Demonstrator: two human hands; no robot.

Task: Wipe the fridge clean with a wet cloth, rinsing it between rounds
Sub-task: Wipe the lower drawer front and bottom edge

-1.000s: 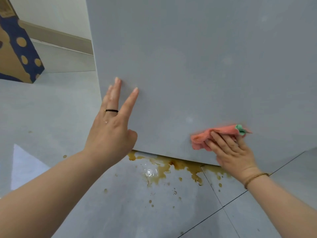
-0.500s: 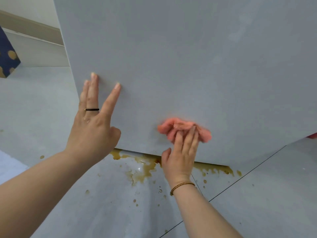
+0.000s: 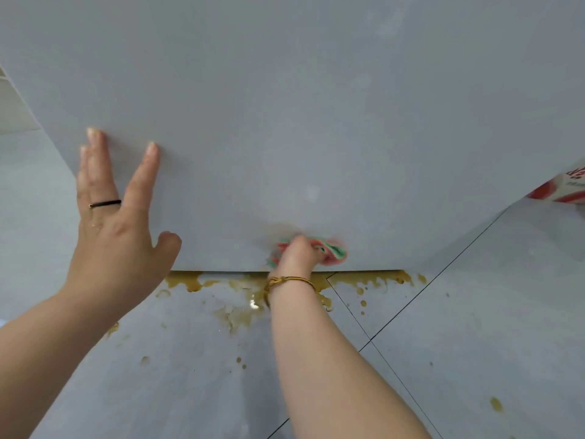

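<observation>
So over on the left, the left hand point(image 3: 117, 223) is spread wide with the fingers straight, fingertips flat against the grey fridge point(image 3: 316, 106) panel near its left edge. It isn't holding anything. There's a thin black ring point(image 3: 105, 203) on one finger, and a few droplets on the back of the hand.

Under the fridge's bottom edge there's a brownish spill point(image 3: 240, 308) pooled along the gap, with splatters running out over the grey tiled floor point(image 3: 474, 327).

Toward the middle, the right hand point(image 3: 296, 255) is bunched around the cloth point(image 3: 332, 253), which is pink with some green in it. It's pressing the cloth against the lower part of the fridge, just above the bottom edge. That bit is kinda blurry, so I can't make out the individual fingers. There's a gold bracelet point(image 3: 289, 282) on that wrist.

At the far right edge, a red and white package point(image 3: 566, 188) pokes out from behind the fridge, but the print is too cut off to read.
</observation>
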